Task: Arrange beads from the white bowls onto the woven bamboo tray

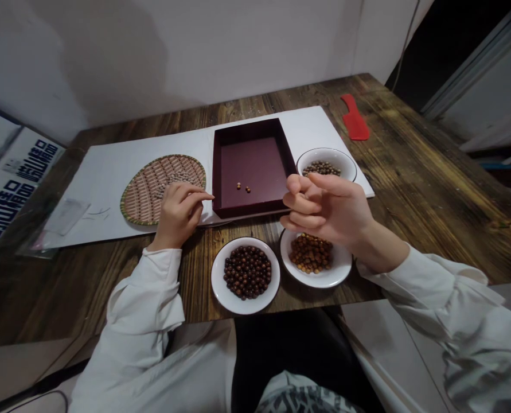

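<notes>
Two bare hands work above a dark wooden worktop (431, 189). The left hand (178, 212) lies over the right side of a woven mat (141, 198), its fingertips by the near left corner of a maroon box (255, 158); whether it pinches anything is hidden. The right hand (341, 212) is raised, palm turned inward, fingers half curled; I cannot tell if a bead sits inside. Beneath it, by the worktop's near edge, is a dish (318, 280) of amber beads (311, 256). Left of that, a plate (219, 287) holds dark beads (247, 272). In the box lie just a few small beads (238, 186), towards its near side.

The step in hand seems to be handling beads a few at a time; the next move calls for a light fingertip pinch, since they could roll.

Farther out, mat and box rest on a white board (104, 178), as does a bowl (347, 165) of greenish beads (322, 167). A red comb (355, 123) lies near the worktop's far right corner.
</notes>
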Demonstrator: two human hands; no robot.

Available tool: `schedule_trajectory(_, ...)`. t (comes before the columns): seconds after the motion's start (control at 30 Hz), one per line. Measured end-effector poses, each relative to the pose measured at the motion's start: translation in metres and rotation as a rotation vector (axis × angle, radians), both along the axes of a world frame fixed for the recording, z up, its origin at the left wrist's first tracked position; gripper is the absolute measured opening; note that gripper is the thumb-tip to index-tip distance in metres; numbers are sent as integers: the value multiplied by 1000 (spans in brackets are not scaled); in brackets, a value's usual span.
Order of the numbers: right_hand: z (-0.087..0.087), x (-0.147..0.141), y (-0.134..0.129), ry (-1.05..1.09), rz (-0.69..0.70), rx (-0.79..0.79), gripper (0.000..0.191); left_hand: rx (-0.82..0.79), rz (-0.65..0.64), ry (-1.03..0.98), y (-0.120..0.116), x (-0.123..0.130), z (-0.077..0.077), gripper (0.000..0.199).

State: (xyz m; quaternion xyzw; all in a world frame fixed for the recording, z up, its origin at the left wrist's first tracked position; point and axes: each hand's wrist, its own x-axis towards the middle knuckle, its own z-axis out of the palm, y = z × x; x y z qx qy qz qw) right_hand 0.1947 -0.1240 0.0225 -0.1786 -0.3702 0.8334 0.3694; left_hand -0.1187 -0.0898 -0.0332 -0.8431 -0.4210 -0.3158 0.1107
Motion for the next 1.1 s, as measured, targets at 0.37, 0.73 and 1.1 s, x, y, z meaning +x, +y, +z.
schedule_trajectory(0.37, -1, 2, 2, 101, 73, 1, 32, 18, -30, -1, 0, 1, 1, 21)
schedule_trajectory(0.73, -1, 1, 3, 140, 67, -22, 37, 60, -58, -1, 1, 0, 0, 21)
schedule_trajectory(1.1, 1, 0, 2, 129, 63, -5, 36, 33, -35, -3, 2, 0, -2, 20)
